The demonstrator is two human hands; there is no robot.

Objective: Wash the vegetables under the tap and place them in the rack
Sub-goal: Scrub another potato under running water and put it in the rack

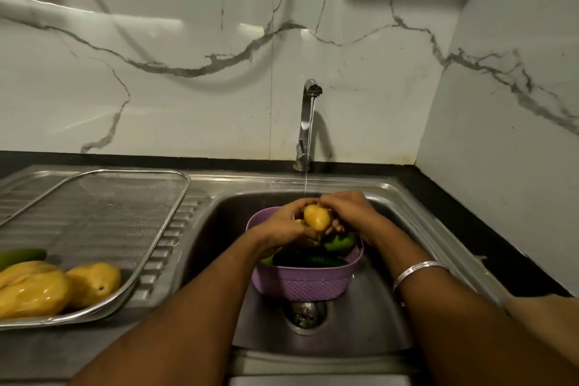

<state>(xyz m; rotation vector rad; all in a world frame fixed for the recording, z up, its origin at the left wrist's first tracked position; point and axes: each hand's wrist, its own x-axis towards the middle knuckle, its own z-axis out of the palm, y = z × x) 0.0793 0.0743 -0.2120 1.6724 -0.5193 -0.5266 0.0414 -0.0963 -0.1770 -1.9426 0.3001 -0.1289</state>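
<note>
A yellow potato (317,217) is held between both hands under the thin stream from the steel tap (308,122). My left hand (286,222) curls round its left side and my right hand (347,211) grips its right side. Just below sits a purple perforated basket (308,283) in the sink, holding a dark cucumber (308,260) and a green pepper (340,241). On the left drainboard lies a steel mesh rack (103,216). Two yellow vegetables (94,283) and a green one (23,255) lie in its near end.
The steel sink (385,316) has a drain strainer (305,313) right in front of the basket. Marble wall tiles rise behind the tap and on the right. A black counter edge (501,247) runs along the sink's right side. A silver bangle (418,271) circles my right wrist.
</note>
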